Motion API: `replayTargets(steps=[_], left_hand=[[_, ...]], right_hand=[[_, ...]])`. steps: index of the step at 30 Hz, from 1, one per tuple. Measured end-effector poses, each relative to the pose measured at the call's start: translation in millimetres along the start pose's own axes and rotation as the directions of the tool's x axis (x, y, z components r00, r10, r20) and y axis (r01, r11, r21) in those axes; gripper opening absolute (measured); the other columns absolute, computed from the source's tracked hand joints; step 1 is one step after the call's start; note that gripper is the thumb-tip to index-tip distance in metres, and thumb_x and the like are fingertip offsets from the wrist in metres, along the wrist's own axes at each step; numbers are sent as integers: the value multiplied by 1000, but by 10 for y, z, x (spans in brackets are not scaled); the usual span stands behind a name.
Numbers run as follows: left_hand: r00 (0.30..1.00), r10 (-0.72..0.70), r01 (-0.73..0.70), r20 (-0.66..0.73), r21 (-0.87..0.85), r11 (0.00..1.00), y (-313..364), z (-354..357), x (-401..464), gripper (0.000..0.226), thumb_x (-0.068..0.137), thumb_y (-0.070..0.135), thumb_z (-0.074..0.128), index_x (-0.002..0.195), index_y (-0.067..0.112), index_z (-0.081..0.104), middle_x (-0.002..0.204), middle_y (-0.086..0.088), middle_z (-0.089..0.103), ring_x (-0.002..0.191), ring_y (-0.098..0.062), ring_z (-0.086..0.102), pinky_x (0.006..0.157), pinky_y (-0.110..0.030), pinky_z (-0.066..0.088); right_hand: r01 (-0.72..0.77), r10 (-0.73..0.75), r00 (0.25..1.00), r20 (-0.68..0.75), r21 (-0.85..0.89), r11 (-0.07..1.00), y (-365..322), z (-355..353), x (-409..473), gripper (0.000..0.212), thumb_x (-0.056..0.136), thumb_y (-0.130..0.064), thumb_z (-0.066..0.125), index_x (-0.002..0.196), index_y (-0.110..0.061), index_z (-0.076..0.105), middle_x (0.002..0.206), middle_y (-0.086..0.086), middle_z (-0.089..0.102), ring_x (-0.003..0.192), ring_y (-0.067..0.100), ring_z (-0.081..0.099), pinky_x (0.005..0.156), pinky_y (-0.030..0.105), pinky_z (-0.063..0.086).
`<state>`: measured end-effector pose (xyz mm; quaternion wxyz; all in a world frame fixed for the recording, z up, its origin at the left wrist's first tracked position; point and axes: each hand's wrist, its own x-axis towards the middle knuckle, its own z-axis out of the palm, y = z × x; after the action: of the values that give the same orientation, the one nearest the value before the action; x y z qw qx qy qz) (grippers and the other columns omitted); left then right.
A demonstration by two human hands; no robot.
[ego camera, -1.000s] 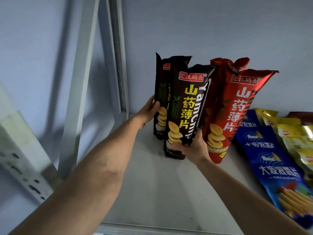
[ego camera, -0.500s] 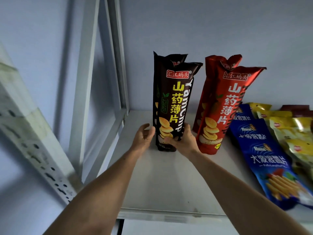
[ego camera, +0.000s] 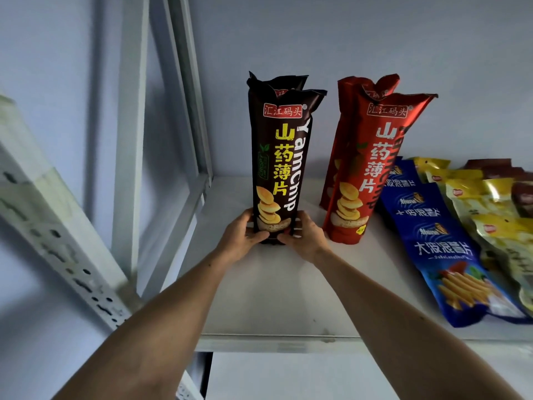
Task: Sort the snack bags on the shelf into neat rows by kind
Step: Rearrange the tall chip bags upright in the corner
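Note:
A tall dark brown yam chip bag (ego camera: pixel 281 157) stands upright on the white shelf (ego camera: pixel 268 307), with a second brown bag (ego camera: pixel 277 83) right behind it. My left hand (ego camera: pixel 242 236) and my right hand (ego camera: pixel 302 236) clasp the front bag's base from either side. To the right stand two red yam chip bags (ego camera: pixel 372 168), one behind the other, apart from the brown pair. Blue fries bags (ego camera: pixel 432 241) lie flat in a row further right, with yellow bags (ego camera: pixel 484 203) beyond them.
The white shelf frame's uprights (ego camera: pixel 129 140) and a perforated diagonal brace (ego camera: pixel 57 238) stand at the left. A grey wall (ego camera: pixel 375 39) closes the back. The shelf's front edge (ego camera: pixel 288 342) runs just below my forearms. Dark brown packets (ego camera: pixel 519 194) lie at the far right.
The front brown bag was leaning against the red bags; it now stands upright, lined up before the other brown bag. My left hand came from the rear bag to the front bag's base.

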<state>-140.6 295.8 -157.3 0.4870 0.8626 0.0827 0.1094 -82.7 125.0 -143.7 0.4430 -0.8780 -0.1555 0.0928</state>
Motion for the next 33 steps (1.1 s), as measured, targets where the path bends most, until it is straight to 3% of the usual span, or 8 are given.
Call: replayTargets(steps=[6,11,15,17,21,25,29,33], left_hand=[[999,-43,44,-5,138,989,51,57,-29,76,79,21,78,142,10,37,138,-11,55,119,-28,58,100,-39,48],[995,-89,97,-48,185,978,111,145,-83,79,80,20,77,142,5,30,135,-13,55,123,-31,54,98,-35,45],[983,-149,164,-104,157,974,115,229,-134,100,78,21,79,150,6,11,140,-15,50,125,-32,53,102,-38,43],[971,-177,202,-162,154,967,134,289,-176,100,77,24,80,150,7,13,143,-17,45,127,-33,50,100,-38,42],[937,-199,258,-288,183,949,271,501,-313,89,75,29,80,142,2,27,140,-22,42,126,-38,47,96,-44,44],[858,-257,385,-444,227,895,552,841,-613,73,81,32,75,132,-3,35,131,-27,43,120,-45,46,92,-49,43],[828,-225,420,-513,303,855,859,1298,-944,62,85,37,68,129,1,43,130,-24,46,120,-41,42,90,-49,43],[908,-112,274,-404,369,888,1187,1806,-1163,44,89,35,64,122,9,54,130,-15,52,120,-33,45,88,-44,44]], right_hand=[[-9,10,999,44,-20,1000,11,-9,-11,61,83,-22,72,134,-18,40,124,9,62,109,29,63,91,44,54],[-29,43,993,113,-124,992,73,-24,-67,62,90,-22,65,140,-15,30,129,14,58,111,31,59,80,31,48],[-17,27,994,106,-95,995,168,-116,-246,73,87,-22,71,143,-13,26,143,16,46,127,30,49,99,40,48],[47,-37,997,74,-145,988,240,-229,-371,67,87,-22,71,140,-12,32,137,14,51,125,27,51,100,37,46],[175,-175,984,18,-204,963,423,-570,-640,45,88,-22,70,127,-11,51,121,9,62,108,20,61,90,34,52],[251,-274,961,-43,-280,927,674,-1009,-927,32,88,-24,68,117,-13,60,116,5,66,100,18,64,84,34,53],[237,-320,937,-138,-419,876,988,-1430,-1213,35,92,-29,62,125,-19,55,129,1,57,117,20,54,97,36,47],[73,-270,929,-255,-587,806,1312,-1780,-1485,58,93,-41,56,141,-17,37,148,6,40,138,29,31,114,44,24]])
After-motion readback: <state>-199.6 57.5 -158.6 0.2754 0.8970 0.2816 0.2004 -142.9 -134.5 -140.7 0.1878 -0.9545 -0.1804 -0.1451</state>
